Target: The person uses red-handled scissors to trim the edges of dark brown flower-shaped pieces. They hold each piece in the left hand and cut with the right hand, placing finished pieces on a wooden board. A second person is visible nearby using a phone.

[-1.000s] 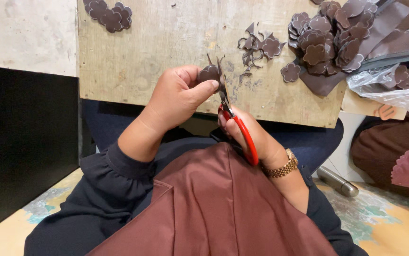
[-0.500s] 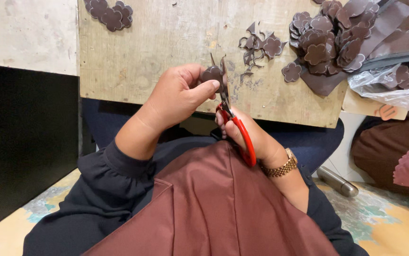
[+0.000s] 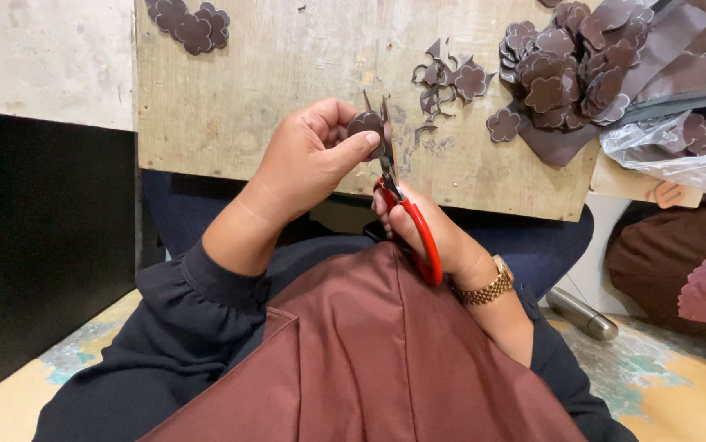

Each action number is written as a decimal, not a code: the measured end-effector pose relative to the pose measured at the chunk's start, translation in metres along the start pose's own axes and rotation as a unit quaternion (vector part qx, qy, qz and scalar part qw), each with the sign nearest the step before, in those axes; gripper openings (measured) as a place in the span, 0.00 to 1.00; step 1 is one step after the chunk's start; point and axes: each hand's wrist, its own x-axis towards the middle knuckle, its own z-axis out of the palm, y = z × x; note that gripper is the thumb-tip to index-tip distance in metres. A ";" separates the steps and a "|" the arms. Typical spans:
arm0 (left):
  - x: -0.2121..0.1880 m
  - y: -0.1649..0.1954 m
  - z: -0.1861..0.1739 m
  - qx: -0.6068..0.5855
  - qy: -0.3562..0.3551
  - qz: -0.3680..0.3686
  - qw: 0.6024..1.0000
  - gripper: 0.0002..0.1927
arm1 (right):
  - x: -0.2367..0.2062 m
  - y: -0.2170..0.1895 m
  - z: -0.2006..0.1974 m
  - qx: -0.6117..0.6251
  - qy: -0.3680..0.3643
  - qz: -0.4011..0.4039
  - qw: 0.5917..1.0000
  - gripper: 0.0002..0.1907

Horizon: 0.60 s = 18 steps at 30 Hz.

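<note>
I see through one head-worn camera, looking steeply down and close over the lap, with the wooden board (image 3: 287, 90) at the far edge and floor (image 3: 680, 393) near right.

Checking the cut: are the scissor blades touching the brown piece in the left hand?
Touching. The head view shows the scissors blades meeting the edge of the brown piece pinched by the left hand.
</note>
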 end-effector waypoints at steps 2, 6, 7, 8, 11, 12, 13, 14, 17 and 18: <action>0.000 -0.001 0.000 -0.029 -0.021 -0.010 0.999 0.07 | -0.001 -0.001 0.001 0.021 -0.010 -0.013 1.000 0.35; 0.000 0.000 0.003 -0.093 -0.033 -0.041 0.994 0.07 | -0.001 -0.003 0.003 0.038 -0.016 -0.022 0.999 0.36; 0.000 0.000 0.003 -0.094 -0.033 -0.044 0.994 0.07 | -0.001 -0.003 0.004 0.036 -0.013 -0.024 0.999 0.37; 0.000 0.001 0.003 -0.096 -0.033 -0.047 0.994 0.06 | -0.001 -0.003 0.004 0.033 -0.009 -0.027 0.999 0.38; -0.001 0.002 0.004 -0.099 -0.041 -0.066 0.992 0.07 | 0.000 -0.003 0.004 0.042 -0.009 -0.043 0.998 0.40; -0.002 0.003 0.004 -0.085 -0.038 -0.079 0.993 0.07 | 0.000 -0.003 0.004 0.045 -0.009 -0.043 0.998 0.41; -0.003 0.004 0.004 -0.070 -0.036 -0.091 0.993 0.08 | -0.001 -0.003 0.004 0.048 -0.009 -0.042 0.998 0.42; -0.004 0.004 0.004 -0.056 -0.034 -0.103 0.993 0.08 | -0.001 -0.003 0.004 0.051 -0.008 -0.042 0.998 0.42; -0.003 0.004 0.003 -0.072 -0.038 -0.113 0.990 0.08 | -0.002 -0.003 0.004 0.065 -0.005 -0.033 0.997 0.40; -0.003 0.004 0.003 -0.077 -0.034 -0.110 0.990 0.08 | -0.002 -0.003 0.004 0.065 -0.004 -0.033 0.997 0.40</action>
